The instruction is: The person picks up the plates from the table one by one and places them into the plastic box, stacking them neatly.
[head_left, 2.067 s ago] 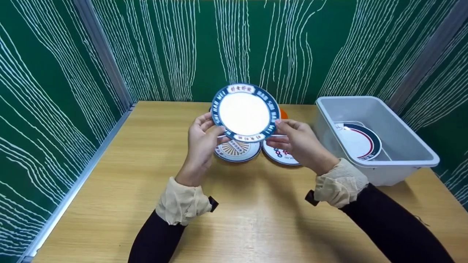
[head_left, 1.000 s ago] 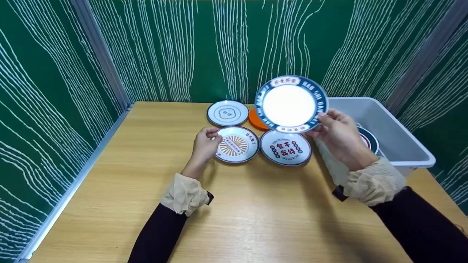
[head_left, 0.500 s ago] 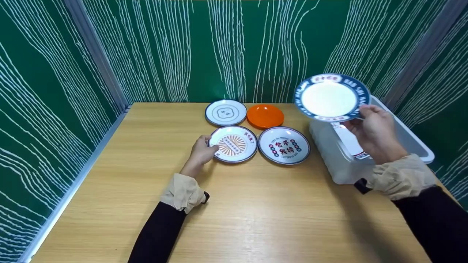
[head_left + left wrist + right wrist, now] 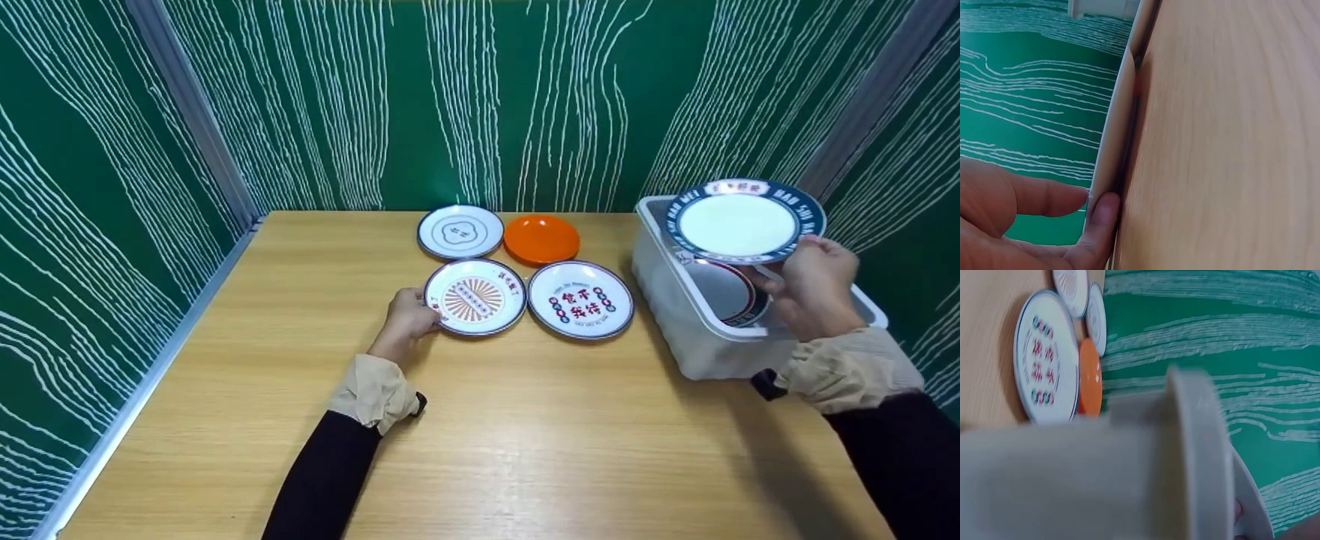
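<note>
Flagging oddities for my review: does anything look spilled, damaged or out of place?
Nothing stands out: no spill or breakage shows; four plates sit on the table, and the right hand holds a blue-rimmed plate over the bin.

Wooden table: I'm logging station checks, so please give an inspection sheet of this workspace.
Surface: wooden table, pale brown.
Job's things: blue-rimmed plate over pale bin; sunburst plate; orange plate, red-lettered plate and cloud-outline plate on the table; dark-rimmed plate inside the bin.
Clutter: nothing seen.
Hands: right hand holds the blue-rimmed plate; left hand pinches the sunburst plate's rim.
Cables: nothing seen.
Surroundings: green panels with white wavy lines; grey posts.
</note>
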A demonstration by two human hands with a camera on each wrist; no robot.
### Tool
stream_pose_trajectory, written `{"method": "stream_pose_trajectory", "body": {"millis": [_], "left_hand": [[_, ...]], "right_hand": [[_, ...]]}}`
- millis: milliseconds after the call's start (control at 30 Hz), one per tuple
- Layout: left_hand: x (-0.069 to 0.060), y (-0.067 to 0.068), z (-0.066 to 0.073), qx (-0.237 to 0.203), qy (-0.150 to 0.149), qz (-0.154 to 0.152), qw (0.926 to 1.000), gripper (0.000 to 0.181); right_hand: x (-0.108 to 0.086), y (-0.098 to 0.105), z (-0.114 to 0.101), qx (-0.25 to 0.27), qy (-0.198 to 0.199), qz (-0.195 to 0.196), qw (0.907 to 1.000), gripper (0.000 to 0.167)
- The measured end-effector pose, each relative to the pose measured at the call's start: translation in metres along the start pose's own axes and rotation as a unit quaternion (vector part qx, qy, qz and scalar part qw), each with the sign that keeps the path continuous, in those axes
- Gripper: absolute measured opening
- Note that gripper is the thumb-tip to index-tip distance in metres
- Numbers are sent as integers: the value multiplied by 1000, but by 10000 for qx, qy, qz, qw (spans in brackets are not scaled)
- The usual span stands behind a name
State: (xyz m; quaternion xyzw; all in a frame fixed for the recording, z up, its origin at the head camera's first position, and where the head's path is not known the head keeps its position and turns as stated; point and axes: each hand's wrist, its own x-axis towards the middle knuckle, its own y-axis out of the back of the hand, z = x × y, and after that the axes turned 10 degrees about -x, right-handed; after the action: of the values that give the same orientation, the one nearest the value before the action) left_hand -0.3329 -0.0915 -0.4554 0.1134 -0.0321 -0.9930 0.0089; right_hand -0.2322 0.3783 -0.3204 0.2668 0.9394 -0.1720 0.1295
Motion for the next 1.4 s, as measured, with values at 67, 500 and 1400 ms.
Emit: {"method": "stream_pose_trajectory", "body": {"millis": [67,500,1400], "left_hand": [[0,0,0,95,14,37,9999,64],[0,-2,5,-410,65,149,9990,71],[-7,-5,8,-669,65,329,9972,63]], "right_hand": [[4,5,-1,-144,-59,148,9998,46],[31,20,3,-1748,-569,-208,9827,63],[51,27,0,-1403,-1975,-800,9669,51]]}}
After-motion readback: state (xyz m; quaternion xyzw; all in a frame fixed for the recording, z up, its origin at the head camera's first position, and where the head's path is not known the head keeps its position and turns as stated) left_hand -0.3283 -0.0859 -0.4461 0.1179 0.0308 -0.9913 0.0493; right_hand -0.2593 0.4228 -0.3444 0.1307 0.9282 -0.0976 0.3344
